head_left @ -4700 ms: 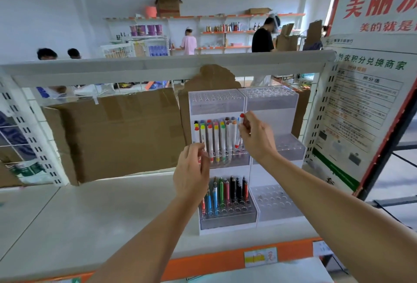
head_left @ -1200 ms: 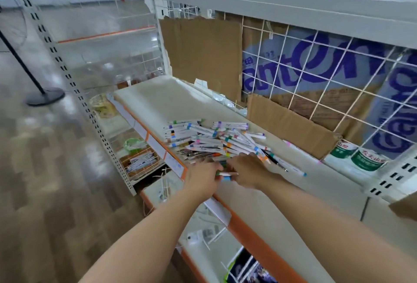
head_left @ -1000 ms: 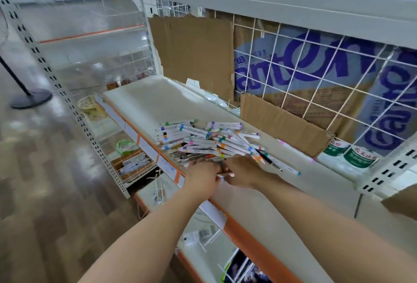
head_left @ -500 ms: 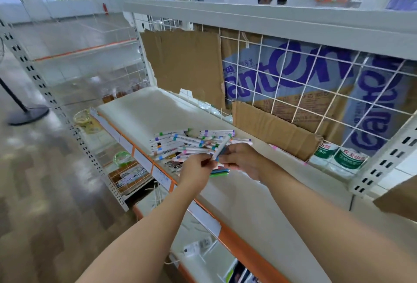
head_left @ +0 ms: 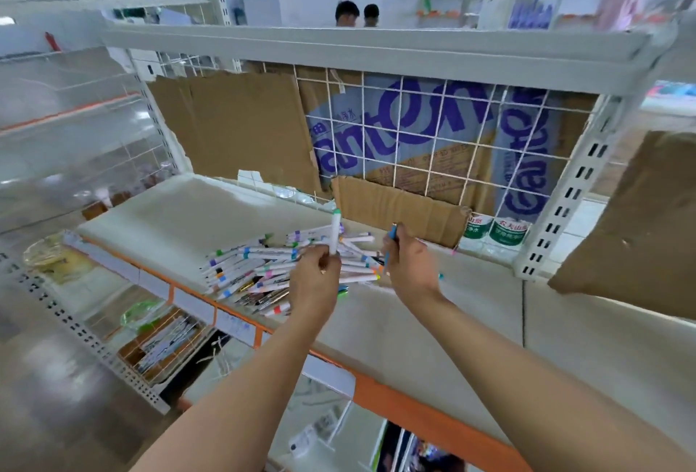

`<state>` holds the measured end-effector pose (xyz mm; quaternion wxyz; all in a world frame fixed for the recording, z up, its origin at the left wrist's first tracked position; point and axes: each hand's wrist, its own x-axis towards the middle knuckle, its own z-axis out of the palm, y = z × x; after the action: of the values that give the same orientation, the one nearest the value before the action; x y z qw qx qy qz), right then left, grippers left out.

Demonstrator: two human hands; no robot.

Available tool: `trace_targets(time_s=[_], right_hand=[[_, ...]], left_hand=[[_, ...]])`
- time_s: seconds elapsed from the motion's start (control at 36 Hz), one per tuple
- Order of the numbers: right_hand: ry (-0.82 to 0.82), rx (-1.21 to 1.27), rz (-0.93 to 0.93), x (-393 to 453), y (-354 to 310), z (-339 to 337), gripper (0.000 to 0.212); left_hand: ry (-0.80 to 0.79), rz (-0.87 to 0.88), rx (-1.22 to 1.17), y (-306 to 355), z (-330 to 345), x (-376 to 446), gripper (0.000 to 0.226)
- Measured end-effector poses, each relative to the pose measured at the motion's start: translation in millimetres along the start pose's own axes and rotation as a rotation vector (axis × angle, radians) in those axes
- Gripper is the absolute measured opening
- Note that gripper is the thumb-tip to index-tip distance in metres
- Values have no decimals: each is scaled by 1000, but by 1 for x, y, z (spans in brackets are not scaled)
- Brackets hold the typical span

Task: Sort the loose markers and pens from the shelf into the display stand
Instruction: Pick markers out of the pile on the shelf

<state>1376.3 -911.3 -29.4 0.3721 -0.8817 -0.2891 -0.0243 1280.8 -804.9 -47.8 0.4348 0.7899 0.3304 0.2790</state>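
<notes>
A heap of loose markers and pens [head_left: 263, 268] lies on the white shelf [head_left: 196, 219] near its orange front edge. My left hand [head_left: 314, 281] pinches a white marker with a green cap [head_left: 334, 230], held upright above the heap. My right hand [head_left: 408, 264] grips a thin blue pen [head_left: 391, 234], its tip sticking up past the fingers. Both hands hover just right of the heap. The display stand is out of view.
A wire grid back panel [head_left: 433, 140] with cardboard sheets [head_left: 241, 129] stands behind the shelf. Another cardboard piece [head_left: 632, 223] hangs at the right. A lower shelf holds a wire basket of items [head_left: 165, 343]. Two people [head_left: 356, 14] stand beyond the top shelf.
Both hands have lifted off the heap, the left with a white green-capped marker, the right with a blue pen. The view has tilted upward and swung right.
</notes>
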Motion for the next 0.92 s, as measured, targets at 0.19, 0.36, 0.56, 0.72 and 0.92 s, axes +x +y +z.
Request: trace_targets(time_s=[0.19,0.36,0.56,0.72,0.92], right_hand=[[143,-25,119,-42,27,-34,12],[303,-164,254,-84,55,-74,14],[512,-278,407,-140,88,-126,10],[645,-308,530,-196,118,-168,10],[741,-356,612,-276,151,-231,15]], left_hand=[[-99,111,27,1,22,-10,15],[-188,224,89,18,52,-33,11],[-352,344,70,46,85,-71,8],[-482,444,39,75,118,-122,15],[-557,525,-6,118,160,-204,18]])
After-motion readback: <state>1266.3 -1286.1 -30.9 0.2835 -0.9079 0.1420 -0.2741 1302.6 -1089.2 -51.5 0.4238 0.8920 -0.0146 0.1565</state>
